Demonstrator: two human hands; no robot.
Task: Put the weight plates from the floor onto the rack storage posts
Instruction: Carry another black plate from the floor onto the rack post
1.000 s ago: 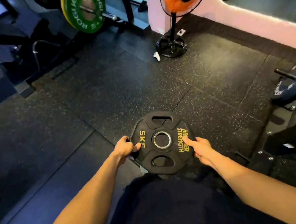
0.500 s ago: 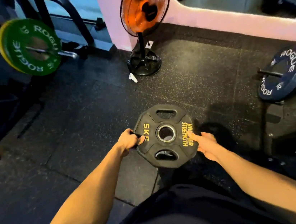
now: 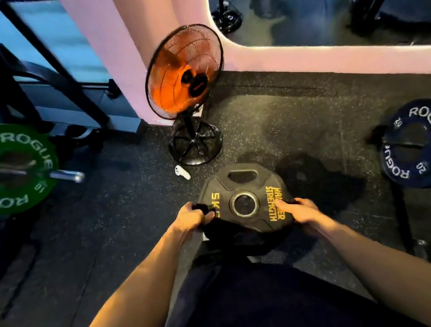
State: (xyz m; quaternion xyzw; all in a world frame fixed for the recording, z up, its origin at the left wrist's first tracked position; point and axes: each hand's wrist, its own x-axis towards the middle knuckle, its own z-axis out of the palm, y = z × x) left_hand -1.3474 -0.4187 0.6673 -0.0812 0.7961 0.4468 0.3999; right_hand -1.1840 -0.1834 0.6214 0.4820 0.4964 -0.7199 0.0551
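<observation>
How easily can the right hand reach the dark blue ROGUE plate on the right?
Probably not now. The right hand holds the black 5 kg Hammer Strength plate together with the left hand. The dark blue ROGUE plate lies well apart, with open floor between.

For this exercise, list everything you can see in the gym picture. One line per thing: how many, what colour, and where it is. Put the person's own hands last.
5 kg plate: one, black with yellow lettering, centre, held off the floor.
Green plate: one, green with white lettering, far left, on a bar.
Blue plate: one, dark blue with white lettering, far right, on a post.
Fan: one, orange blades in a black cage, behind the 5 kg plate, on a black stand.
Small white object: one, on the floor by the fan's base.
Floor: black speckled mats.
Left hand: grips the 5 kg plate's left edge.
Right hand: holds its right edge.
</observation>
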